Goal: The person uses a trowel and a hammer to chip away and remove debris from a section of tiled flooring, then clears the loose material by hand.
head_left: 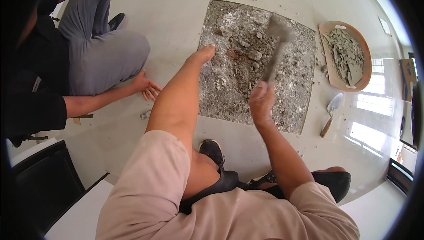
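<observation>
A hammer is gripped in the right hand, whose fingers are wrapped tight around the lower end of the handle. The long axis of the tool runs from the hand up and slightly to the right in the picture, away from the person, so that the blurred grey head is carried at the far end, above the middle of the broken patch. The head is seen over a square opening in the pale tiled floor, where the tile is gone and grey rubble and mortar chunks are exposed. The left hand is stretched forward to the near left edge of that opening; its fingers are drawn together and bent down onto the rubble, and whether anything is pinched cannot be told.

To the right of the opening, a round shallow pan filled with broken tile pieces is set on the floor, and a trowel is laid just below it. At the left, the spread hand of another person seated on the floor is rested on the tiles.
</observation>
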Demonstrator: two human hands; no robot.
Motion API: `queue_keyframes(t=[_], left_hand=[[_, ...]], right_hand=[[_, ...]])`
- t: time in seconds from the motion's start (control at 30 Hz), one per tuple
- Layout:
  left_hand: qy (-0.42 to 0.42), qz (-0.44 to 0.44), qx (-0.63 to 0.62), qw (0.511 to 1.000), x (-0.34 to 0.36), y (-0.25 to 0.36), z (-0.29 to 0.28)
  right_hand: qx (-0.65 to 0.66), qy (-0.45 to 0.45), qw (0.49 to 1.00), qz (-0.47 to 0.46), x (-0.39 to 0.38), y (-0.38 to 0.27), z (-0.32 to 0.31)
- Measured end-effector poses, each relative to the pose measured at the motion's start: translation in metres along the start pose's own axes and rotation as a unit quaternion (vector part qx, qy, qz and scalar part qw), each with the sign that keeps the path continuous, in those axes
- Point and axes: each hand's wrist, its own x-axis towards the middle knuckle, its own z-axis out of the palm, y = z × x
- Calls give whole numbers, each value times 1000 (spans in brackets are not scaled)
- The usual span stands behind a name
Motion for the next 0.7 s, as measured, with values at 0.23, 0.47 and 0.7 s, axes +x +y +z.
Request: queue_keyframes(t=[0.23, 0.47, 0.7], left_hand=[[-33, -22, -52, 998, -5, -11, -9], [-30, -30, -24, 999, 27, 13, 18], [51, -27, 178, 982, 62, -6, 20]], right_hand=[[207, -259, 793, 511, 37, 1, 7], [423, -225, 675, 561, 39, 11, -21], [196, -217, 839, 459, -3, -69, -66]])
